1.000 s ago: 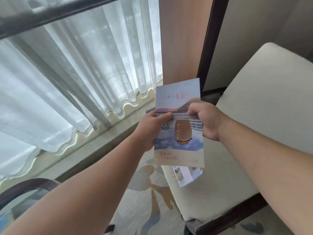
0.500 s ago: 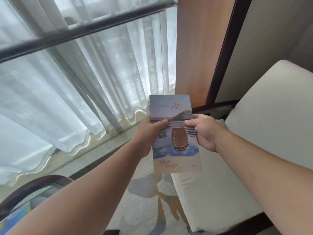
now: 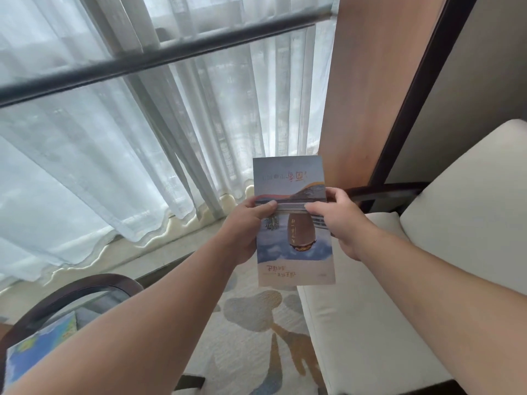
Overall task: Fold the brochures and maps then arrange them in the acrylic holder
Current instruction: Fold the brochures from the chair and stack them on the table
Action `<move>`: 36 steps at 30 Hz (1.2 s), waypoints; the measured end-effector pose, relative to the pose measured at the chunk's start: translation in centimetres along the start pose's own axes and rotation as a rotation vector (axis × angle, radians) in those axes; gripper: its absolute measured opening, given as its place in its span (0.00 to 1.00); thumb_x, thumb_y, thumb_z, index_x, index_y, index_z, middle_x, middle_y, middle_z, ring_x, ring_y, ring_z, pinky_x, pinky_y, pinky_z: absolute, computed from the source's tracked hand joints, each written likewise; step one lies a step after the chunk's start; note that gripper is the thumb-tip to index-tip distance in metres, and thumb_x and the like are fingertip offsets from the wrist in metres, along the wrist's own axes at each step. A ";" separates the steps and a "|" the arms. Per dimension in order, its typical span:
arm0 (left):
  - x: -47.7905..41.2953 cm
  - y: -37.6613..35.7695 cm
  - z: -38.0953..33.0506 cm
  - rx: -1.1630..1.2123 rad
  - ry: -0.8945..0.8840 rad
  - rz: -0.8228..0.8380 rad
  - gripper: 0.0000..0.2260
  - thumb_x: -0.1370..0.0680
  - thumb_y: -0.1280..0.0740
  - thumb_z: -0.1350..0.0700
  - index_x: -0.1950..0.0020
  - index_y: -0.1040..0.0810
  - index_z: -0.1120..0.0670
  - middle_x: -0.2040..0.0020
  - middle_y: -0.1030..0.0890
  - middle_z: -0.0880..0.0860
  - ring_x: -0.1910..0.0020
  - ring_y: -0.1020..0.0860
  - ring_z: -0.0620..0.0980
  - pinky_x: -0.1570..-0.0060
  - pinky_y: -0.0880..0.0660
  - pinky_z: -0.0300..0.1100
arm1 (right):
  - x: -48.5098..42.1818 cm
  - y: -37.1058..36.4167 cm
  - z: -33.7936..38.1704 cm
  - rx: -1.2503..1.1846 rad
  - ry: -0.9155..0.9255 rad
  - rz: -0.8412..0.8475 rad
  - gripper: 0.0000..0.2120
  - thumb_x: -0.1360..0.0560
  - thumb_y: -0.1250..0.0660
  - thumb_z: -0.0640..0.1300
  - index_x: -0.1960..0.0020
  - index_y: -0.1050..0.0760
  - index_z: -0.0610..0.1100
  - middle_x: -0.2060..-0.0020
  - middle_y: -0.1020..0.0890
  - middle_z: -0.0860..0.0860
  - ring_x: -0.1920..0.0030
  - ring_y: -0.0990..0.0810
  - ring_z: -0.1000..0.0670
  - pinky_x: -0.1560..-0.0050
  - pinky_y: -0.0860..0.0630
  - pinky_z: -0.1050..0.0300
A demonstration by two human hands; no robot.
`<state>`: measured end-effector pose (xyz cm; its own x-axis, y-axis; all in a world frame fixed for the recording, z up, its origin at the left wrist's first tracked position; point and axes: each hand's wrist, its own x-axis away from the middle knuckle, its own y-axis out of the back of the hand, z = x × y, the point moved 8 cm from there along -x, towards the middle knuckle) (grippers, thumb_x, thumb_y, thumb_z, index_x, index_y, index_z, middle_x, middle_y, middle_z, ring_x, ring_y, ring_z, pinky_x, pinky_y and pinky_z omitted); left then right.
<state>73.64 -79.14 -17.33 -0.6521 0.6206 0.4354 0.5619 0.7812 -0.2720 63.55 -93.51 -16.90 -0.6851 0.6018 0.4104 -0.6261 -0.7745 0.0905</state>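
The left hand (image 3: 251,223) at nine o'clock and the right hand (image 3: 339,220) at three pinch the brochure (image 3: 293,252) in mid-air, its lettering upside down and unreadable, and the sheet that hung beneath a second ago no longer shows.

The brochure (image 3: 295,243) is printed paper, smooth with a faint sheen, thin layered edges showing at its middle; the curtain (image 3: 114,166) is sheer white cloth, matt and finely woven; the rail (image 3: 159,57) across it looks like dark metal, smooth and dull; the wall panel (image 3: 368,95) is brown wood, smooth and satin; the chair cushion (image 3: 370,323) is cream cloth, matt; the chair frame (image 3: 385,192) is dark polished wood; the carpet (image 3: 256,337) is short rough pile; the table (image 3: 85,283) has a dark glossy wooden rim; the map (image 3: 40,346) is coloured paper
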 end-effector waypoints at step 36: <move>17.0 30.9 -1.3 -1.367 -0.174 -0.356 0.06 0.20 0.38 0.51 0.51 0.21 0.48 0.55 0.18 0.49 0.54 0.22 0.52 0.56 0.25 0.49 | 12.5 -39.2 0.3 1.497 0.820 0.716 0.06 0.25 0.36 0.49 0.51 0.26 0.48 0.54 0.20 0.50 0.58 0.25 0.47 0.61 0.27 0.53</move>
<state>80.51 -44.54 -17.21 -0.8576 0.4864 0.1670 0.3332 0.2781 0.9009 79.60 -55.70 -15.00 -0.9117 -0.3007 0.2801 0.3281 -0.1222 0.9367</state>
